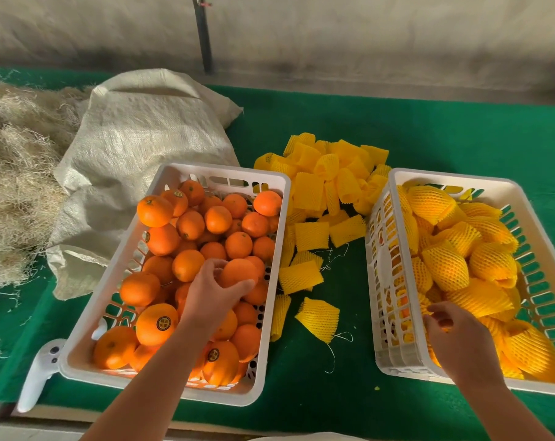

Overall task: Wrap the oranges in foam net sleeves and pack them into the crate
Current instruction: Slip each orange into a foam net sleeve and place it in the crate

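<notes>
**Ann:** Green felt table [429, 128] under a grey wall, and straight to the fruit: the left hand [215, 291] has its fingers curled round a bare orange [238, 272] on top of the left crate [117, 281].

**Bo:** That crate is heaped with unwrapped oranges, so plenty of work is left, by the look of it.

**Ann:** Across the table, the right hand [457, 335] sits in the near corner of the right crate [381, 249]. Fingers curled among the wrapped oranges [448, 268], though whether they pinch anything, she cannot tell.

**Bo:** That crate looks well filled with netted fruit. A fair share done, perhaps half.

**Ann:** Between the two crates lies a loose pile of yellow sleeves [327, 183], some spilling toward the near edge. Supply looks ample.

**Bo:** Further out, a woven sack [136, 138] slumps behind the left crate, straw [15, 173] heaped beside it, and a white handle [37, 377] rests at the near-left corner.
</notes>
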{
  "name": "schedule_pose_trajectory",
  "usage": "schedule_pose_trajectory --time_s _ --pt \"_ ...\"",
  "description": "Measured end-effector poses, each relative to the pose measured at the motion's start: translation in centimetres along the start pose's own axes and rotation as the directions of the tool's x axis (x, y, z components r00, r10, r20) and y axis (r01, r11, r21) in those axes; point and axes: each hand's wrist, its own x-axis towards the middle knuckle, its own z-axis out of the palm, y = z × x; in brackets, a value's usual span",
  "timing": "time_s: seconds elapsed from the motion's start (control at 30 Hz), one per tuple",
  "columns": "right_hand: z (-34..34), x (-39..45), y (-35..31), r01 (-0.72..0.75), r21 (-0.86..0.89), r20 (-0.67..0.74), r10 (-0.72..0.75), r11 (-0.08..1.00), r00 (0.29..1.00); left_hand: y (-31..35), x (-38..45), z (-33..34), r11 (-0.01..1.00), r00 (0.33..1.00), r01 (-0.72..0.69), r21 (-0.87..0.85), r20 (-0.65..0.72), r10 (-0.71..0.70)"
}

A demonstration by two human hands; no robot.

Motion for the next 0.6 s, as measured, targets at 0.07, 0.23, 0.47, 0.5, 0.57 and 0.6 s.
schedule_pose_trajectory --time_s 0.07,0.23,0.47,0.5,0.57,0.6 --pt "-0.1 -0.1 -0.1 -0.007 0.029 -0.040 0.008 1.000 0.999 1.2 -0.7 -0.5 0.928 0.991 0.129 -0.350 0.089 -0.104" --pt "-1.1 -0.2 -0.9 0.010 0.164 -0.175 0.019 0.986 0.984 3.8 -2.8 0.5 0.779 0.971 0.192 -0.597 0.232 -0.062" --pt "0.2 -1.8 -7.0 0.316 0.183 -0.163 -0.288 0.931 0.944 5.6 -5.2 4.2 0.838 0.964 0.101 -0.537 0.262 0.051" --pt "0.8 -1.9 -7.9 0.352 0.155 -0.130 -0.334 0.923 0.934 5.5 -5.3 4.8 0.891 0.973 0.029 -0.453 0.217 0.078" --pt "2.2 -1.9 -9.3 0.403 0.122 -0.044 -0.401 0.907 0.915 5.2 -5.7 5.8 0.967 0.975 -0.122 -0.225 0.155 0.159" --pt "3.0 -1.8 -9.8 0.422 0.110 0.018 -0.426 0.900 0.905 4.9 -5.8 6.1 0.977 0.968 -0.199 -0.074 0.142 0.208"
